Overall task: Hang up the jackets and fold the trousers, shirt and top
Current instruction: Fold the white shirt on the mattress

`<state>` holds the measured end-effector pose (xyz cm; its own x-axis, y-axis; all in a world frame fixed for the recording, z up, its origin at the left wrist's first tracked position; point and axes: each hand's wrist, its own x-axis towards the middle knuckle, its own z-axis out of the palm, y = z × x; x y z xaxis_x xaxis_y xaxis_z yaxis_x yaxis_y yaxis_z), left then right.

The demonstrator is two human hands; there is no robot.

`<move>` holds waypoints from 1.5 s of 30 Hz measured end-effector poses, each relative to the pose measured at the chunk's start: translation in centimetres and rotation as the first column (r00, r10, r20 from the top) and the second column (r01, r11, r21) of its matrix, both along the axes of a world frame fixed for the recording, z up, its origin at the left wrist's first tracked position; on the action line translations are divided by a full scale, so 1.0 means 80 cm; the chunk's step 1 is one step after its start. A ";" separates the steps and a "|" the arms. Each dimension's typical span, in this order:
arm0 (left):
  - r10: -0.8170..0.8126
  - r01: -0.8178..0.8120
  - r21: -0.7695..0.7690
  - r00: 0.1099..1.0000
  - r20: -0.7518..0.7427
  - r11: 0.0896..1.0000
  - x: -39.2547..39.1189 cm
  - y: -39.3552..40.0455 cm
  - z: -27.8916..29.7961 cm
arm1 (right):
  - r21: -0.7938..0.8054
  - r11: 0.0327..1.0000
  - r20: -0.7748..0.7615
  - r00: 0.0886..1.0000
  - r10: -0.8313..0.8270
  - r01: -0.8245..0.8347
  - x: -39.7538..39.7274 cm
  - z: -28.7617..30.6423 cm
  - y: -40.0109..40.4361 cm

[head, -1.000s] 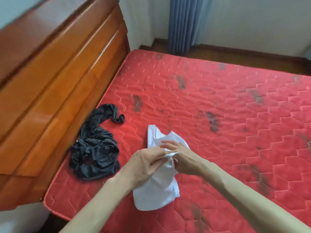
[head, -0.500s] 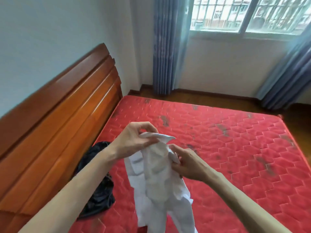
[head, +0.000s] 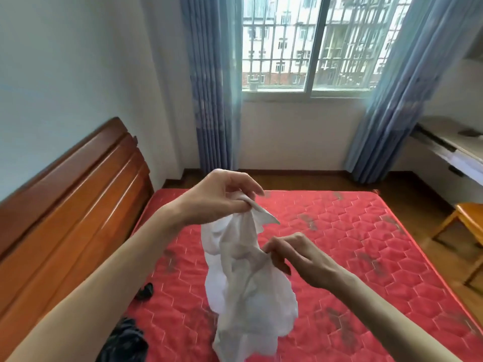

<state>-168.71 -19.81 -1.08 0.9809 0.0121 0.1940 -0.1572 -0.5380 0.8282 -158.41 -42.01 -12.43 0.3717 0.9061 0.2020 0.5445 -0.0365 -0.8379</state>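
Observation:
A thin white top [head: 245,291] hangs crumpled in the air above the red mattress [head: 366,257]. My left hand [head: 219,199] pinches its upper edge between thumb and fingers and holds it highest. Lower and to the right, my right hand [head: 290,254] grips a fold at the garment's side. A dark crumpled garment [head: 125,340] lies on the mattress near the headboard, partly hidden behind my left forearm.
A wooden headboard [head: 73,205] runs along the left. Blue curtains [head: 211,82] frame a barred window [head: 313,40] ahead. A white desk [head: 454,150] and a wooden stool [head: 467,226] stand at the right, past the bed's edge.
Both hands lifted the white top off the mattress and raised it. My left hand went higher while the right slid down its side. The view tilted up towards the window.

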 end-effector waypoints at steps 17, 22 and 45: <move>0.017 0.183 -0.634 0.955 0.296 0.751 0.043 -0.021 0.072 | -0.028 0.997 -0.442 0.893 -0.081 0.076 0.074 -0.003 0.120; -0.052 0.299 -0.760 0.942 0.331 0.577 0.032 -0.001 0.083 | 0.020 0.999 -0.524 0.851 -0.016 0.032 0.070 -0.008 0.130; 0.272 -0.272 -0.015 0.956 0.110 0.962 0.016 0.034 -0.014 | 0.312 0.935 -0.283 0.956 -0.077 0.167 0.115 0.097 0.041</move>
